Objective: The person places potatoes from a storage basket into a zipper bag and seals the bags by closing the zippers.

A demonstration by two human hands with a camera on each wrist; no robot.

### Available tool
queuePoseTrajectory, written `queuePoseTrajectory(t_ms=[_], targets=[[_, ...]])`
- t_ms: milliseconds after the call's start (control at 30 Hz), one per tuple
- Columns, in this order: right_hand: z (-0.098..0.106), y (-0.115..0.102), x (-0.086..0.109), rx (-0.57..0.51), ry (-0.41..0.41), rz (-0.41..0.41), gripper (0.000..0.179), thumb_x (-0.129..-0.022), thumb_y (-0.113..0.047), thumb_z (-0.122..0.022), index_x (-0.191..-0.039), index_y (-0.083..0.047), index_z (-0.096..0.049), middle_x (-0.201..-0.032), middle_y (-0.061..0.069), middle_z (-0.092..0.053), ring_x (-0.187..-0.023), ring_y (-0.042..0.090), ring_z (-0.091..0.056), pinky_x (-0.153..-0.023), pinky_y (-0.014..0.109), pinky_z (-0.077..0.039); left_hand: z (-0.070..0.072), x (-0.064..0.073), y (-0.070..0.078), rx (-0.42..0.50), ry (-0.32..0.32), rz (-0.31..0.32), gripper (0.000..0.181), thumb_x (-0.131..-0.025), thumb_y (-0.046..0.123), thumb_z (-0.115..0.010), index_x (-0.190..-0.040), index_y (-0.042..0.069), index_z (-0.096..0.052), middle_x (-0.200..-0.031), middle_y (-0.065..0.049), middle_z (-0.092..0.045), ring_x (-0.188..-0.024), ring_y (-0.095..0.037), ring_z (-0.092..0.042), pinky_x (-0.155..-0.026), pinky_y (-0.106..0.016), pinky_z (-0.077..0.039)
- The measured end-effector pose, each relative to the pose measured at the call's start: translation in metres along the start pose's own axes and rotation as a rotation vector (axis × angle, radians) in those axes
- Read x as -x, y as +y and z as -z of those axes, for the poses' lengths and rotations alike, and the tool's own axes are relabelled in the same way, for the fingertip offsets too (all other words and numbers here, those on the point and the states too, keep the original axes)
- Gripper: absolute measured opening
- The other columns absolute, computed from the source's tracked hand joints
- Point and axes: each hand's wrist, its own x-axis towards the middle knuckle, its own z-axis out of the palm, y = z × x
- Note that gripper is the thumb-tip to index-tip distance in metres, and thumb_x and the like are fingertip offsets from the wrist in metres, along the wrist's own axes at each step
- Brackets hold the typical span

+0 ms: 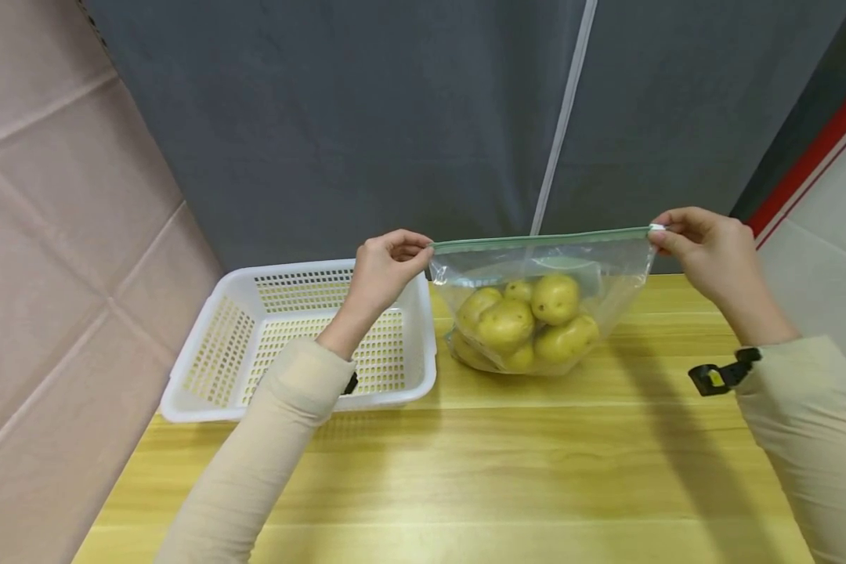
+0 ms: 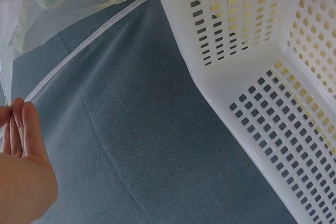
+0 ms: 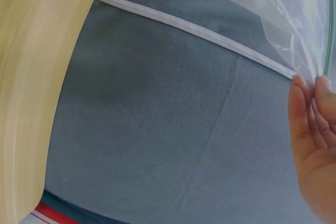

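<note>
A clear zip bag [image 1: 616, 290] with a green zip strip along its top holds several yellow potatoes [image 1: 505, 325]. My left hand [image 1: 388, 270] pinches the bag's left top corner between thumb and fingers. At the opposite corner my right hand [image 1: 708, 251] pinches the zip end, where a small white slider [image 1: 657, 227] shows at the fingertips. The strip is stretched nearly straight between both hands. In the right wrist view the plastic and green strip [image 3: 332, 24] run into the right fingertips. The bag's bottom is at the wooden table [image 1: 536, 462].
To the left of the bag stands a white perforated plastic basket [image 1: 432, 345], partly behind my left forearm. A grey curtain [image 1: 366, 117] with a pale seam hangs behind the table. Light panels [image 1: 49, 274] flank the left side, and a red-striped white surface stands at right.
</note>
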Motion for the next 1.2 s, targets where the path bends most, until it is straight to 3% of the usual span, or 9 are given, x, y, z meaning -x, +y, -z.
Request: queuePoseTrajectory(t_ms=[133,300,433,600,733,867,967,1000,1200], targets=[[-0.002,0.0,0.001,-0.063,0.037,0.002,0.03,-0.094,-0.028,-0.058,-0.107,-0.001,-0.062,-0.071,-0.038,-0.047,-0.063,-0.023,-0.049,-0.06,-0.001,-0.038,-0.001,0.001,0.0,0.005,-0.049,0.041,0.027,-0.088,0.027,-0.069,-0.111,0.014,-0.069,-0.102,-0.007,-0.073,-0.095,-0.021,-0.068,-0.085,-0.034,-0.055],[-0.004,0.0,0.006,-0.162,0.093,-0.014,0.013,-0.094,-0.028,-0.057,-0.101,-0.019,-0.063,-0.074,-0.037,-0.052,-0.069,-0.02,-0.053,-0.067,-0.001,-0.039,-0.007,0.001,-0.001,0.003,-0.091,0.02,0.024,-0.089,0.028,-0.066,-0.108,0.013,-0.069,-0.099,-0.009,-0.073,-0.09,-0.023,-0.07,-0.086,-0.037,-0.057],[-0.006,-0.002,0.009,-0.292,0.169,-0.007,0.007,-0.093,-0.021,-0.058,-0.097,-0.026,-0.062,-0.078,-0.031,-0.058,-0.071,-0.016,-0.058,-0.071,-0.001,-0.043,-0.01,0.003,0.001,0.052,-0.063,-0.068,0.02,-0.091,0.026,-0.062,-0.103,0.011,-0.068,-0.096,-0.01,-0.074,-0.083,-0.021,-0.07,-0.079,-0.032,-0.059],[-0.004,-0.006,0.012,-0.4,0.266,0.043,0.013,-0.091,-0.009,-0.06,-0.095,-0.021,-0.065,-0.08,-0.023,-0.061,-0.068,-0.011,-0.061,-0.073,0.0,-0.047,-0.007,0.007,0.009,0.08,-0.013,-0.215,0.016,-0.091,0.021,-0.064,-0.098,0.009,-0.069,-0.091,-0.011,-0.074,-0.078,-0.025,-0.069,-0.071,-0.031,-0.057],[0.004,-0.014,0.016,-0.465,0.317,0.114,0.013,-0.089,-0.002,-0.061,-0.093,-0.013,-0.067,-0.078,-0.017,-0.063,-0.066,-0.007,-0.062,-0.072,0.003,-0.049,-0.003,0.012,0.02,0.105,0.017,-0.295,0.013,-0.09,0.017,-0.065,-0.094,0.006,-0.069,-0.086,-0.013,-0.074,-0.069,-0.016,-0.066,-0.067,-0.03,-0.055],[0.019,-0.023,0.016,-0.806,0.291,0.253,0.009,-0.084,0.008,-0.062,-0.09,0.004,-0.067,-0.077,-0.002,-0.068,-0.062,0.005,-0.065,-0.069,0.01,-0.055,0.003,0.017,0.039,0.261,0.039,-0.349,0.011,-0.089,0.008,-0.065,-0.09,-0.002,-0.067,-0.073,-0.005,-0.072,-0.063,-0.009,-0.064,-0.064,-0.03,-0.056],[0.027,-0.03,0.014,-1.043,0.236,0.294,0.008,-0.081,0.011,-0.064,-0.089,0.012,-0.065,-0.077,0.007,-0.068,-0.06,0.013,-0.064,-0.066,0.013,-0.056,0.005,0.015,0.05,0.434,0.036,-0.333,0.008,-0.088,0.002,-0.062,-0.086,-0.005,-0.064,-0.066,0.007,-0.068,-0.058,-0.007,-0.062,-0.062,-0.026,-0.056],[0.027,-0.031,0.012,-1.055,0.22,0.288,0.008,-0.081,0.01,-0.065,-0.088,0.012,-0.065,-0.076,0.008,-0.068,-0.059,0.013,-0.064,-0.065,0.014,-0.057,0.004,0.013,0.05,0.478,0.034,-0.31,0.008,-0.088,0.001,-0.061,-0.085,-0.005,-0.063,-0.064,0.011,-0.066,-0.057,-0.006,-0.061,-0.061,-0.025,-0.055],[0.015,-0.03,0.003,-0.819,0.134,0.062,0.008,-0.085,-0.007,-0.068,-0.092,-0.004,-0.069,-0.074,-0.004,-0.067,-0.064,0.006,-0.059,-0.066,0.007,-0.053,-0.005,-0.007,0.031,0.523,0.058,-0.121,0.007,-0.089,0.006,-0.064,-0.086,0.0,-0.064,-0.062,0.014,-0.066,-0.055,-0.004,-0.06,-0.058,-0.019,-0.054]])
